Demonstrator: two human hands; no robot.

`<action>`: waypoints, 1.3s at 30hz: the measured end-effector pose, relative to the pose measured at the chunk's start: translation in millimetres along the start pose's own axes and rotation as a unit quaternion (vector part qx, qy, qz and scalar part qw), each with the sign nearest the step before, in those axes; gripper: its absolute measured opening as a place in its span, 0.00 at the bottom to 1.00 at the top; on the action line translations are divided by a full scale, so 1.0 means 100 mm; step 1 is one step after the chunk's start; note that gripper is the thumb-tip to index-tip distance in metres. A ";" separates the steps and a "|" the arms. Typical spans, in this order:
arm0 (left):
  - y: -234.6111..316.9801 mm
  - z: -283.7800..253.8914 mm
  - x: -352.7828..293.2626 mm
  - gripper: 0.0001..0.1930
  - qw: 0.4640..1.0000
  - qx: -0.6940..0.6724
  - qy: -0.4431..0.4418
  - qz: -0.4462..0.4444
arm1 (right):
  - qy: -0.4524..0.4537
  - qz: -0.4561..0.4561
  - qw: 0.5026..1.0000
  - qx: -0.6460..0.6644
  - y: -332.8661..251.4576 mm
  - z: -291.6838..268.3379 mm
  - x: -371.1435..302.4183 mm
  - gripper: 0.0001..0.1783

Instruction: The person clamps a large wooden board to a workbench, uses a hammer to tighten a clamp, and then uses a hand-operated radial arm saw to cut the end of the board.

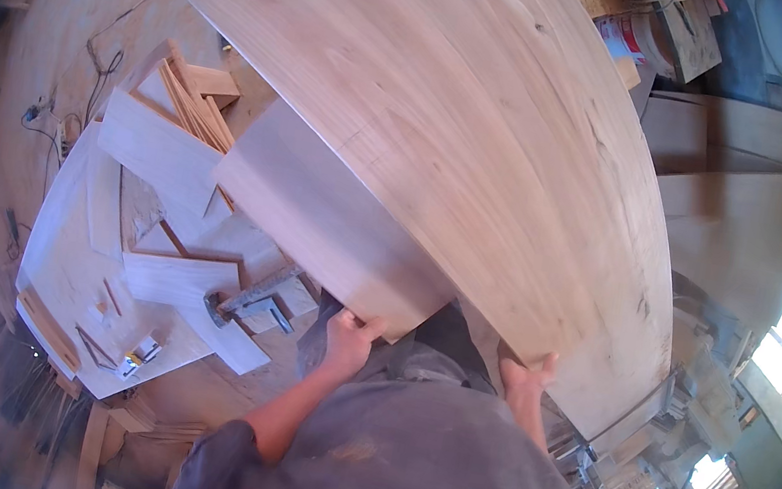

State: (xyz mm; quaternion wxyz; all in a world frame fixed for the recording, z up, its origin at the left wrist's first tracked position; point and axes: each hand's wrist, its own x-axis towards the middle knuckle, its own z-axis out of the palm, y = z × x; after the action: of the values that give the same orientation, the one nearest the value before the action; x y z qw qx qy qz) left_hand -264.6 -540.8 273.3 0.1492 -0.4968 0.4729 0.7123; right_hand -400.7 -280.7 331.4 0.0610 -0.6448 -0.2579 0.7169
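Note:
My left hand (351, 342) is closed on the near edge of a smaller pale wooden board (329, 220), thumb on top. That board lies partly beneath the left edge of a long, broad wood panel (431, 109) stretching away from me. My right hand (526, 374) grips the near corner of the long panel, its thumb pointing up along the edge. The fingers of both hands are partly hidden under the wood. Below the panel at the right, another flat wooden sheet (609, 378) shows.
Left of me, a worktable sheet (60, 225) carries several offcuts, a bundle of thin strips (194, 109) and a metal bar clamp (256, 300). A dark cable (99, 64) trails behind. Large boards (738, 226) lean at the right, with a bucket (629, 37) farther back.

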 end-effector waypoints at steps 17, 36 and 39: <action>0.37 0.30 0.54 0.13 0.967 -0.216 -0.136 0.016 | -0.062 0.014 0.998 0.020 -0.06 -0.14 0.03 0.33; -0.31 1.70 -0.25 0.14 0.904 0.177 0.052 0.387 | -0.331 -0.262 0.785 -0.453 -1.48 -3.49 0.86 0.26; -0.91 2.03 -0.93 0.15 0.847 0.236 0.075 0.471 | -0.245 -0.098 0.941 -0.210 -1.94 -5.04 1.24 0.16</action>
State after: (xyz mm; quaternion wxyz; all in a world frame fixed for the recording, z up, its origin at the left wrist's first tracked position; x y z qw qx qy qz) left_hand -274.9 -303.9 316.2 -0.1275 -0.2162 0.8138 0.5241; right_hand 13.4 85.1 289.7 -0.0709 -0.4187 -0.4715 0.7728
